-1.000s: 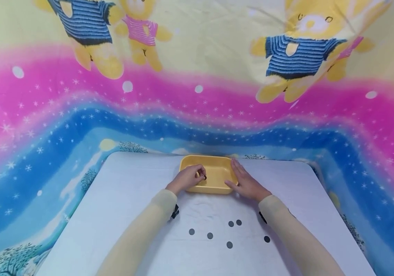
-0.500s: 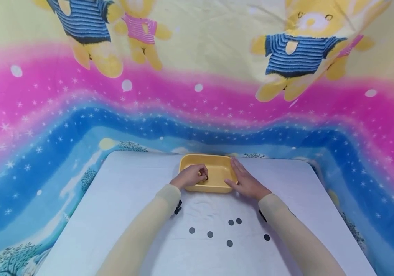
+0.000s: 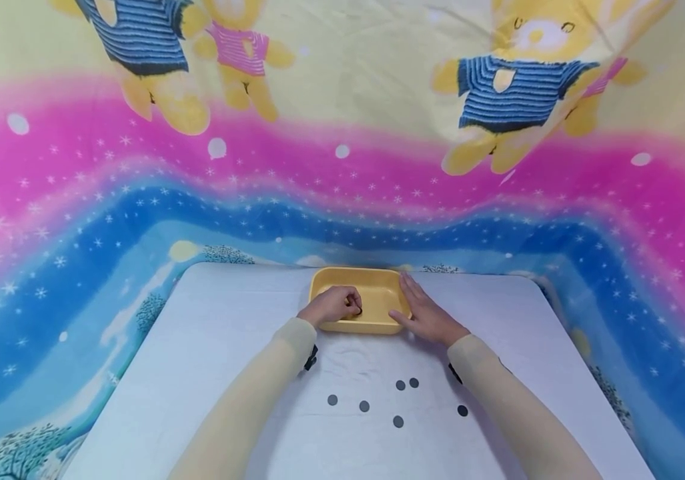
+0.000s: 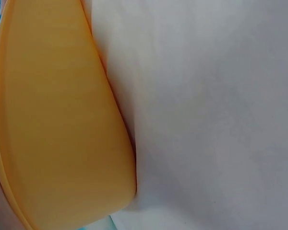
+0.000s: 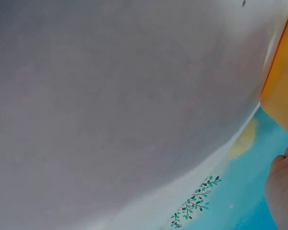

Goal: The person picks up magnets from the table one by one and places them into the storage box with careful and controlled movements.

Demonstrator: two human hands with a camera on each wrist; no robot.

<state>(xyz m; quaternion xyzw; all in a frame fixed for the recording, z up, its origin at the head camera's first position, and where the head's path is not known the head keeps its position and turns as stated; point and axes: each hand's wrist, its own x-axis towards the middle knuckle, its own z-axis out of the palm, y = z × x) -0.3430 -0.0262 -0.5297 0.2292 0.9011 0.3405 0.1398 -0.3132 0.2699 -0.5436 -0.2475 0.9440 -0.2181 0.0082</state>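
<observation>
A yellow rectangular box (image 3: 377, 303) with rounded corners stands at the far edge of the table. Reaching over its near wall, my left hand (image 3: 333, 305) pinches a small dark round disc (image 3: 360, 311) just inside, mostly hidden by the fingers. My right hand (image 3: 429, 319) rests against the box's right end, fingers straight along the rim and thumb over the near corner. The left wrist view shows the outer wall of the box (image 4: 62, 120). In the right wrist view, part of the right hand (image 5: 284, 191) sits below the box's corner (image 5: 281, 91).
Several dark grey discs lie scattered on the white tabletop (image 3: 228, 313) nearer to me, among them a pair side by side (image 3: 400, 385) and one by the right sleeve (image 3: 462, 411). A patterned curtain (image 3: 342, 200) hangs right behind the table.
My left hand has shifted a little to the right inside the box with the disc between its fingers. My right hand stays at the box's end. The head view has tilted slightly.
</observation>
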